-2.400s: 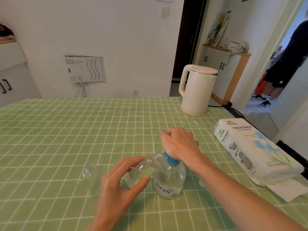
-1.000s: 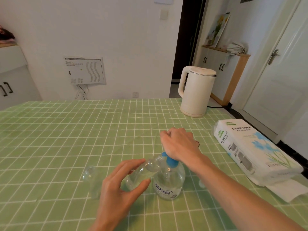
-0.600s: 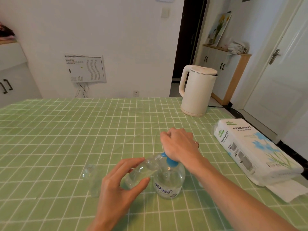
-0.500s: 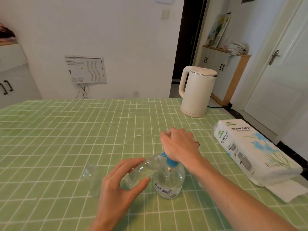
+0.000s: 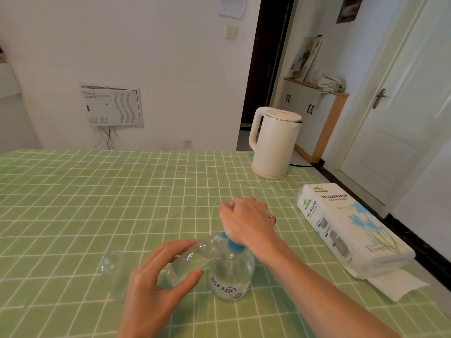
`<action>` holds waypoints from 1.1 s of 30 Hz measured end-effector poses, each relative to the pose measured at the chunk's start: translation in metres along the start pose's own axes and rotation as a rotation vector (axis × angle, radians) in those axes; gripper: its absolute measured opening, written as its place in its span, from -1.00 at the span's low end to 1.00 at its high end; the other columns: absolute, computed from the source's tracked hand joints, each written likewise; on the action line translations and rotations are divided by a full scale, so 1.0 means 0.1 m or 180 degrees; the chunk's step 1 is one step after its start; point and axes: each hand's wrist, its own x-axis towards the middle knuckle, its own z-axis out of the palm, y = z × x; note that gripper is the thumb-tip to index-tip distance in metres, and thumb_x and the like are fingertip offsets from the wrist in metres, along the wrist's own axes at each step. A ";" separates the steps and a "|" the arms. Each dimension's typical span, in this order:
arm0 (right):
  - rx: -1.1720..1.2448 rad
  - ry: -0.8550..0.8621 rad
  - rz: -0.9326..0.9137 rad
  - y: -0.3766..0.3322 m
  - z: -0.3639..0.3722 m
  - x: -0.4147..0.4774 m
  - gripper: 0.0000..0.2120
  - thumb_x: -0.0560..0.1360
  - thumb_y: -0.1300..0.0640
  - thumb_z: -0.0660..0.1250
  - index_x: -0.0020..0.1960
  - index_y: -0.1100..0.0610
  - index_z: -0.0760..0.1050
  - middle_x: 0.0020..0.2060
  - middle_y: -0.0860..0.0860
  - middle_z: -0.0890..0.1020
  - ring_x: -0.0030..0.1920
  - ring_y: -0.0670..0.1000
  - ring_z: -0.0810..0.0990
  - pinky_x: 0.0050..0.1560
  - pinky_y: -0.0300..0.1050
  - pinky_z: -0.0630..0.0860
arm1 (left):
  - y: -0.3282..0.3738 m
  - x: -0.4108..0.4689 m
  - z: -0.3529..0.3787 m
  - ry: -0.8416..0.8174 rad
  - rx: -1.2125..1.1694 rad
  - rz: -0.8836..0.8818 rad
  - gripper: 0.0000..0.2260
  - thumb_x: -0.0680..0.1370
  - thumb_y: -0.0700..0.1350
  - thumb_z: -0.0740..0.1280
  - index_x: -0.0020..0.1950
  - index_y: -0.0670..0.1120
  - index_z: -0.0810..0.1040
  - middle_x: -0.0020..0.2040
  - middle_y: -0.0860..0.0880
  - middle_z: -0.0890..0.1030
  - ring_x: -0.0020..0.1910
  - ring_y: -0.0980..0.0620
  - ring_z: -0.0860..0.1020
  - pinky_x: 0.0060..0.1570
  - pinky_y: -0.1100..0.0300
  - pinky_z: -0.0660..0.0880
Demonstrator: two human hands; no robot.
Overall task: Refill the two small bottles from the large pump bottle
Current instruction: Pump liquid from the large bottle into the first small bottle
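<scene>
Right hand (image 5: 246,220) on top of the large pump bottle (image 5: 230,276), fingers curled down over the blue pump head (image 5: 233,247) so only its collar and the tip of the spout show under the palm; a ring (image 5: 272,218) on one finger; the bottle itself stands upright on the green checked tablecloth (image 5: 97,203), near the front edge, roughly centre, clear-walled with blue lettering low on its side; left hand (image 5: 151,289) comes in from below and holds the tilted small bottle (image 5: 188,262), thumb under it, fingers curved over the top, the grip fairly narrow; that bottle leans with its neck raised right up against the spout and its base lower, toward the left; how much is inside it I cannot tell; just left of the left hand, not touched by it, the second small bottle (image 5: 114,272) stands upright on the cloth, clear as well; further back on the right a cream kettle (image 5: 274,142); along the right edge a pack of tissue paper (image 5: 346,230) with a loose white sheet (image 5: 395,284) poking out beneath its near end.
</scene>
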 end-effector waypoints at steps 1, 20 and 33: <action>0.0004 0.0013 -0.0007 0.00 -0.01 0.00 -0.66 0.68 -0.07 0.09 0.05 0.12 0.54 0.15 0.10 0.57 0.29 0.20 0.44 0.45 0.35 0.34 | 0.00 0.00 0.00 0.0000 -0.0007 0.0004 -0.60 0.42 0.10 0.52 0.24 0.06 0.66 0.14 0.20 0.71 0.10 0.14 0.68 0.08 0.39 0.55; -0.0091 0.0159 -0.0126 -0.02 -0.02 -0.05 -0.68 0.64 -0.06 0.10 -0.22 0.06 0.36 -0.01 0.11 0.59 0.15 0.22 0.50 0.33 0.32 0.47 | -0.01 0.00 -0.01 -0.0028 -0.0023 -0.0026 -0.58 0.45 0.07 0.54 0.30 0.19 0.63 0.17 0.24 0.69 0.13 0.15 0.68 0.10 0.38 0.54; -0.0082 0.0115 -0.0090 -0.03 -0.01 -0.04 -0.67 0.63 -0.04 0.10 -0.25 0.08 0.35 -0.04 0.12 0.61 0.11 0.23 0.54 0.29 0.26 0.51 | -0.06 -0.01 -0.02 -0.0056 0.0025 -0.0015 -0.57 0.45 0.06 0.54 0.32 0.21 0.61 0.19 0.24 0.68 0.15 0.14 0.67 0.12 0.37 0.54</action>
